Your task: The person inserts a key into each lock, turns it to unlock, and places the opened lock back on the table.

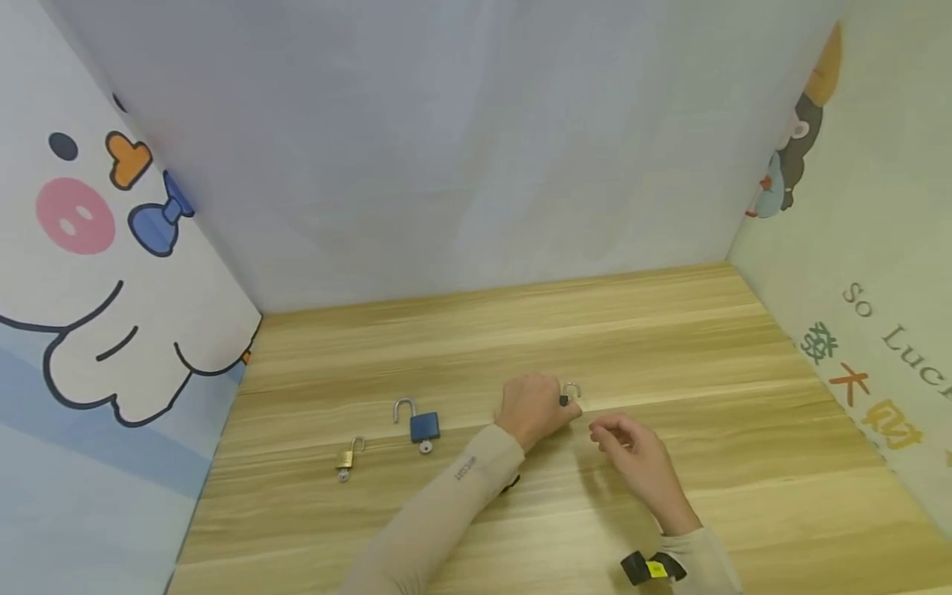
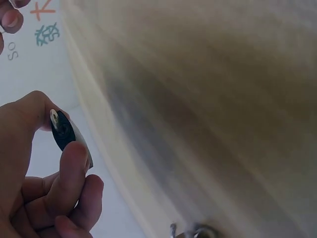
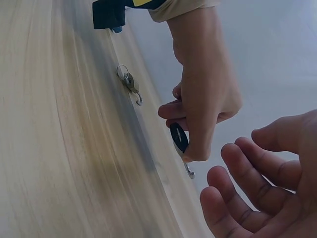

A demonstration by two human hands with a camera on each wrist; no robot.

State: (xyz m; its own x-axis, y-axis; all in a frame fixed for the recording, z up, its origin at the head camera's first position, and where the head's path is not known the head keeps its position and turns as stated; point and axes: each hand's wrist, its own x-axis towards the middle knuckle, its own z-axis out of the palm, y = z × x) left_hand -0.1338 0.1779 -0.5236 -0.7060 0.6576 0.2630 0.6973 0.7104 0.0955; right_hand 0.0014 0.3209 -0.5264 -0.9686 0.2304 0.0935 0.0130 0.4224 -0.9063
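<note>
My left hand (image 1: 533, 407) pinches a small dark padlock (image 1: 563, 401) between thumb and fingers, its shackle (image 1: 571, 387) hooked and open at the far side. In the left wrist view the padlock's dark end (image 2: 63, 130) with a shiny round lock core faces the camera. A keyway slit shows on that end in the right wrist view, with no key seen in it. My right hand (image 1: 641, 467) hovers to the right, apart from the padlock, fingers loosely curved around nothing.
Left of my left arm, a blue padlock (image 1: 425, 426) and a smaller brass padlock (image 1: 345, 459) lie on the wood-grain table (image 1: 312, 347), each with an open shackle and a key at its bottom. A pale wall (image 1: 476, 165) stands behind; printed panels flank both sides.
</note>
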